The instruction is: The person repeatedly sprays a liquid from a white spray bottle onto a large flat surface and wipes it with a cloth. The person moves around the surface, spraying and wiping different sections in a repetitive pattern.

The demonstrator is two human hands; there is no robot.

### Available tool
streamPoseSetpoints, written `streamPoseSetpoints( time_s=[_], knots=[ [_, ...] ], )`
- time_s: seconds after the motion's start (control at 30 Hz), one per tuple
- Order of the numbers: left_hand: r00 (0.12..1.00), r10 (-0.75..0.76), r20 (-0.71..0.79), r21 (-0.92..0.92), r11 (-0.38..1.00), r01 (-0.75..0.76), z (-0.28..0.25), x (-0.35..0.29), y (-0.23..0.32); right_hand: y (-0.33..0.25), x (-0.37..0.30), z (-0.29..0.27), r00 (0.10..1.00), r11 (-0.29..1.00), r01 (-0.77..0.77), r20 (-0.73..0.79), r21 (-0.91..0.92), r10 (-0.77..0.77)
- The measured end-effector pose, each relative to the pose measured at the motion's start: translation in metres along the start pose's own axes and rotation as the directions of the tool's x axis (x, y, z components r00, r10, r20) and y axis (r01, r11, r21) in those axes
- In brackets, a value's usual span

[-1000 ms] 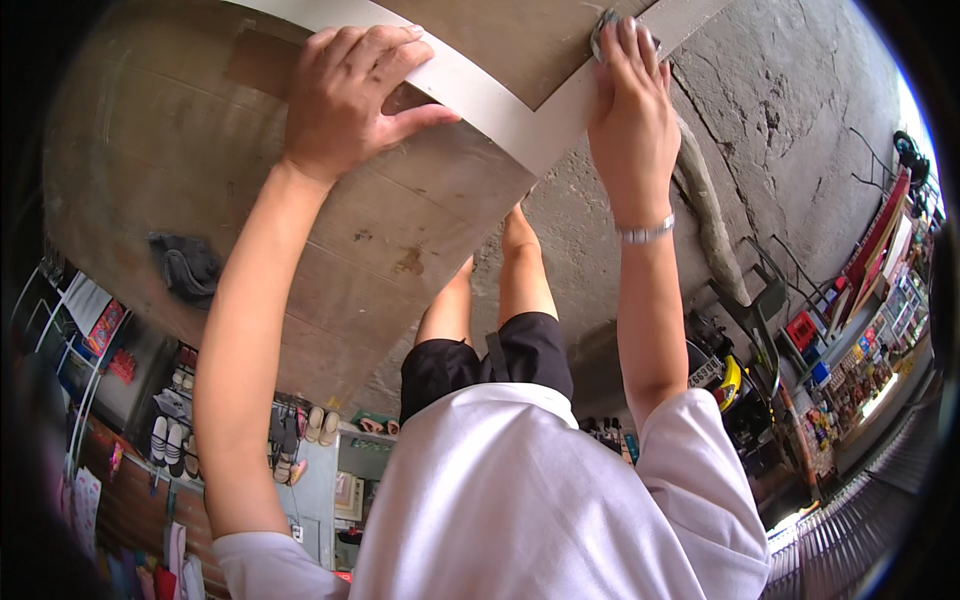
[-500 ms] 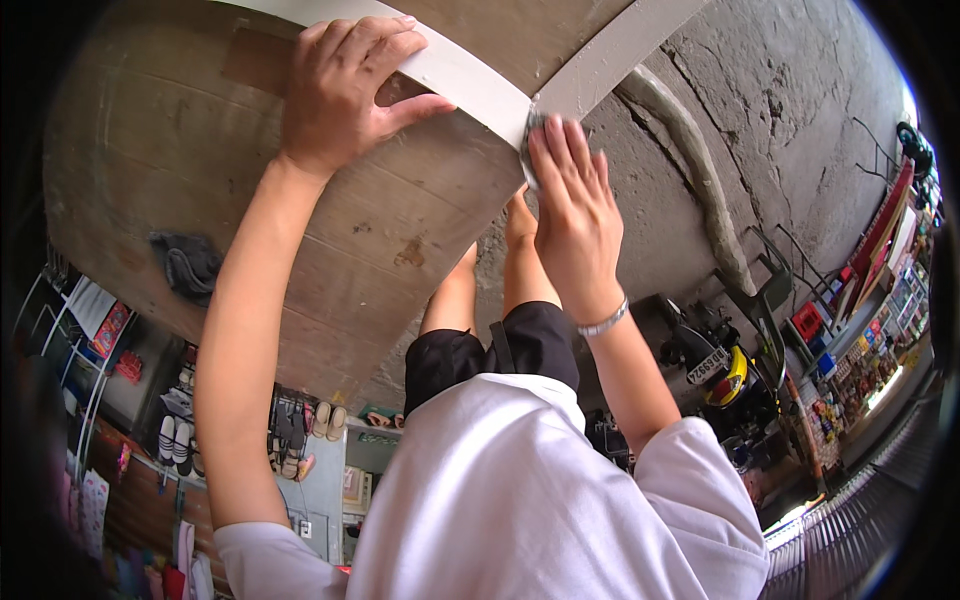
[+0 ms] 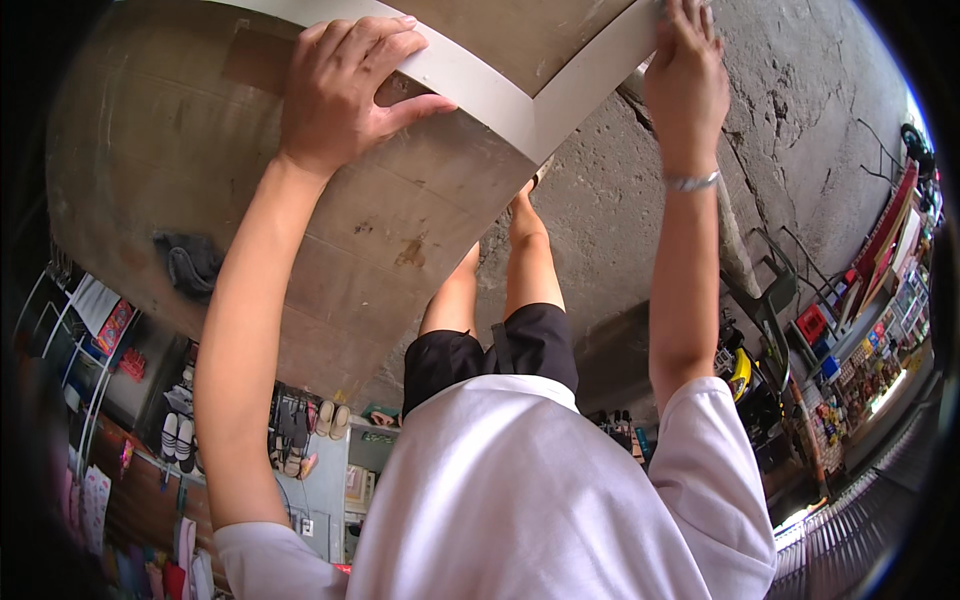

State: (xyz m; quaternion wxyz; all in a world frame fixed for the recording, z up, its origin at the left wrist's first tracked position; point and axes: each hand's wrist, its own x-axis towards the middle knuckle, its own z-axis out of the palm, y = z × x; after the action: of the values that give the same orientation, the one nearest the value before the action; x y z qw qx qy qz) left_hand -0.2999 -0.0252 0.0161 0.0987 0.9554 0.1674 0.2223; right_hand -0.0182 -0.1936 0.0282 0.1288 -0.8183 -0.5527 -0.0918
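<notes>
Head view: a white frame (image 3: 508, 106) lay at the top of the field, its two visible bars meeting in a corner above the near corner of a brown bench (image 3: 370, 290). The left hand (image 3: 345, 95) rested on the longer bar, fingers laid across it with bent tips; the grip was spread, thumb stretched well away from the fingers toward the bar's near edge. The right hand (image 3: 690, 95), wearing a pale metal wristband (image 3: 692, 182), was at the outer end of the shorter bar, near the picture's upper edge; fingers ran together and pointed away from the body. Underside hidden, so could not tell whether that grip pinched anything. A crumpled dark grey cloth (image 3: 190, 262) lay on the bench, left of the left forearm. Cracked concrete floor (image 3: 610, 190) showed right of the bench.
</notes>
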Motion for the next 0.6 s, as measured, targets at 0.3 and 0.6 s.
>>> streamPoseSetpoints(
  time_s=[0.3, 0.6],
  knots=[
    [1.000, 0.004, -0.009, -0.009, 1.000, -0.004, -0.001, 0.001, -0.001, -0.045, -0.053, -0.013, 0.996, 0.995, -0.067, 0.067, 0.067, 0.063],
    [1.000, -0.020, 0.019, -0.028, 0.999, 0.021, -0.004, -0.001, 0.001, -0.076, -0.088, -0.036, 0.958, 0.996, 0.037, 0.279, 0.086, -0.059]
  ],
)
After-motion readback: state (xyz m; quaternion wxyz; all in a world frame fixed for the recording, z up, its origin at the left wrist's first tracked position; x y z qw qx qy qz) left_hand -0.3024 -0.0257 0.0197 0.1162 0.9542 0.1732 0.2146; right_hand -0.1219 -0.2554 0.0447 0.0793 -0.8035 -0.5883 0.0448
